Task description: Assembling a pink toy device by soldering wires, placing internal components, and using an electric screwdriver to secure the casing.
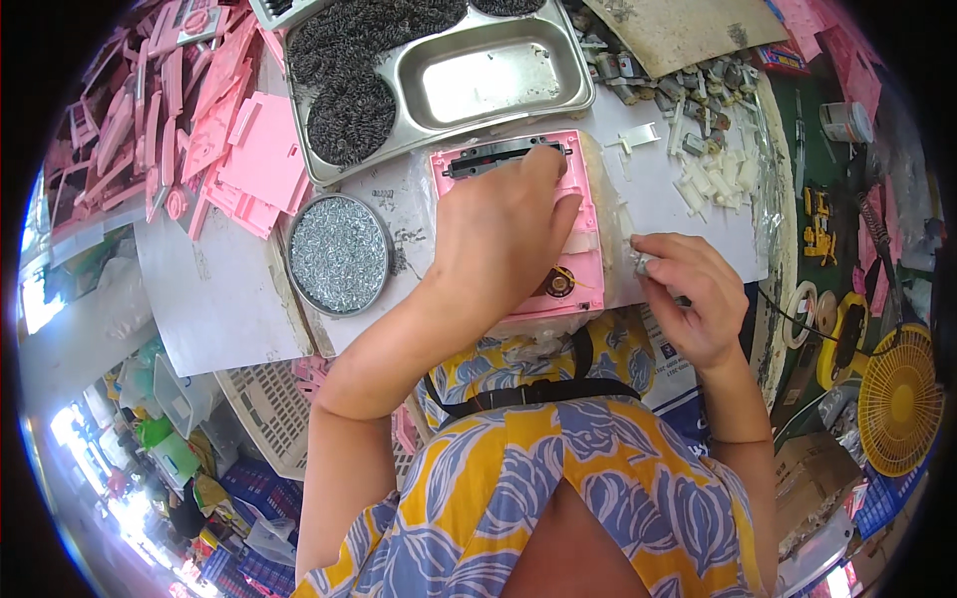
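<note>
A pink plastic housing [590, 289] lies in front of me, on clear plastic wrap. Across its far end runs a black bar [488, 157], and a round coil-like part [560, 282] sits at its near right. My left hand [488, 229] is bent over the housing, fingers curled down near the bar's right end; its fingertips are partly hidden, and I cannot make out what they grip. Just right of the housing, my right hand [698, 299] is closed in a pinch on a small whitish-silver piece [642, 264], too small to name.
Left of the housing stands a round dish of small screws [339, 254]. A metal tray [588, 95] holding dark springs is behind it. Pink plastic parts [254, 159] pile at far left. White plastic pieces [703, 184] and small motors lie right, a yellow fan [900, 399] beyond.
</note>
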### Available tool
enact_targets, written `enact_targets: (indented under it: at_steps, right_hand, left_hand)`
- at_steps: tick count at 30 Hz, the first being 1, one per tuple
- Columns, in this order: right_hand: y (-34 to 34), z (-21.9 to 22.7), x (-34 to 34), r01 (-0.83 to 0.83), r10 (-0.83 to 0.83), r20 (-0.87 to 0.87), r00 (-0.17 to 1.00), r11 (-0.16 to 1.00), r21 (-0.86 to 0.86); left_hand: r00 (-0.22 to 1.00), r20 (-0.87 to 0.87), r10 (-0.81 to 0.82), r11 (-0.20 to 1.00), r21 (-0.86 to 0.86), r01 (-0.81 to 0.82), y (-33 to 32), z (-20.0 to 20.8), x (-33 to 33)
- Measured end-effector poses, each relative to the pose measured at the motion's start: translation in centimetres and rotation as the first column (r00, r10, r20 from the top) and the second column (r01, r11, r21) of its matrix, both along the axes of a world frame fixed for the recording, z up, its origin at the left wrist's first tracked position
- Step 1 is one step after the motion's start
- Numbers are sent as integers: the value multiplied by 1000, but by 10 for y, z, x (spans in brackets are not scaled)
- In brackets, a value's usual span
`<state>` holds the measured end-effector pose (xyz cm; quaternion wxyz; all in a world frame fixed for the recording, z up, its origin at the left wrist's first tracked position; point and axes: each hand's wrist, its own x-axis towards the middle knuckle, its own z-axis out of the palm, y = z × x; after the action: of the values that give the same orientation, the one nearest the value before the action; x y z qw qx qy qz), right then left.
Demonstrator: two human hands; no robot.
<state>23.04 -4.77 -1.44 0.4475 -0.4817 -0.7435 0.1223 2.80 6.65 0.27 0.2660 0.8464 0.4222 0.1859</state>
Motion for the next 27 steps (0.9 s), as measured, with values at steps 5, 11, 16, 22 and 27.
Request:
enact_targets:
  at_steps: [5, 11, 16, 22, 27]
  right_hand:
    - [-7, 3, 8, 55, -57, -70, 996, 998, -34]
    - [3, -10, 5, -16, -23, -193, 981, 980, -197]
    - [15, -10, -1, -34, -35, -224, 974, 954, -299]
    - [51, -7, -15, 16, 2, 77, 997, 971, -237]
    - [62, -10, -21, 93, -57, 133, 990, 954, -284]
  left_hand:
    - [938, -345, -34, 998, 34, 49, 7, 18, 2]
    - [951, -302, -65, 985, 131, 109, -3, 0, -12]
    - [982, 181, 53, 977, -212, -14, -6, -9, -27]
    - [794, 482, 371, 859, -504, -96, -23, -21, -55]
    - [814, 514, 270, 942, -316, -113, -26, -23, -61]
